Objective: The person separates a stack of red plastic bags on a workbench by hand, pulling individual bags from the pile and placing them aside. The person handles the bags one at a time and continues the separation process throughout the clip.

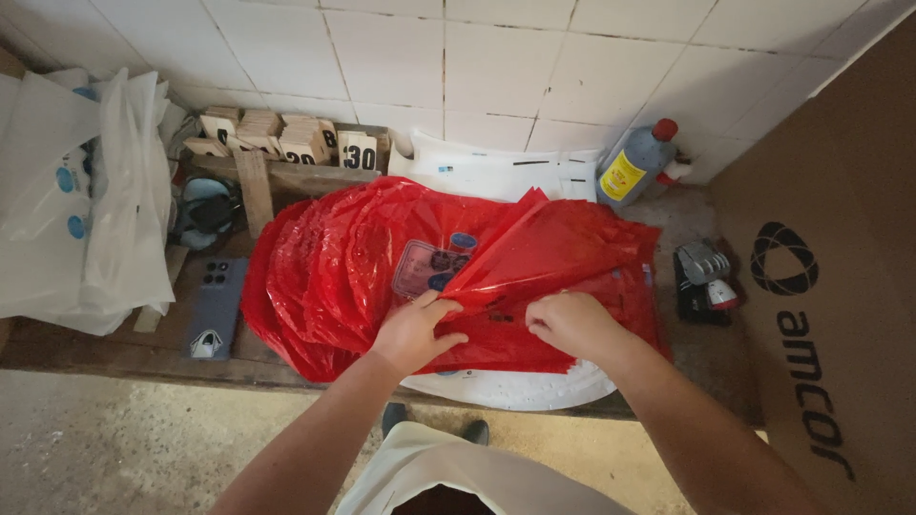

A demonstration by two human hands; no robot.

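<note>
A pile of red plastic bags [334, 257] lies spread on a wooden bench [114, 358], over a white sheet [520, 391]. My left hand [412, 331] pinches the near edge of the top red bag [553, 243], which is lifted and folded back toward the right. My right hand [571, 322] grips the same bag's edge a little to the right. The bag carries a printed blue and white patch [425, 267].
White plastic bags [86, 210] hang at the left. A phone [215, 305] lies beside the pile, wooden number blocks [286, 143] stand behind, a bottle with a red cap [637, 164] leans on the tiled wall, and a cardboard box [830, 286] is at the right.
</note>
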